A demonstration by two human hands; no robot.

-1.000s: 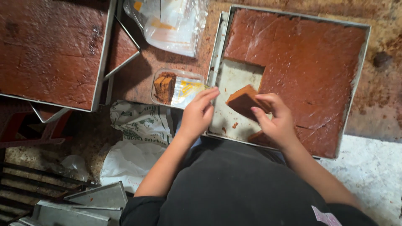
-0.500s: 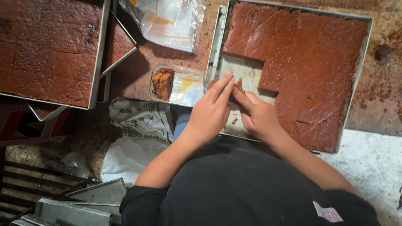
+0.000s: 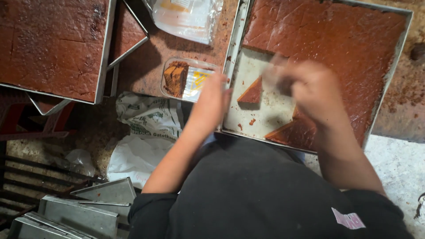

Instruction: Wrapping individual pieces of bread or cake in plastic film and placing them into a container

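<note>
A metal tray (image 3: 400,53) holds a brown scored slab (image 3: 341,44) with a bare cut-out corner. On that bare floor lies one wedge-shaped cut piece (image 3: 252,94), touched by neither hand. My left hand (image 3: 210,104) rests at the tray's left rim with its fingers stretched out and nothing in it. It sits just right of a clear plastic tub (image 3: 195,82) that contains a brown chunk (image 3: 175,77). Blurred by motion, my right hand (image 3: 305,88) hovers over the slab's cut edge; its grip is unreadable.
A second tray of brown slab (image 3: 48,44) fills the upper left. Clear plastic bags (image 3: 186,15) lie at the top, and white printed bags (image 3: 148,117) lie below the tub. Empty metal trays (image 3: 79,212) are stacked at the lower left.
The cut piece that both hands held together now lies on the bare tray floor. The hands have drawn apart, the left toward the rim and the right over the slab.
</note>
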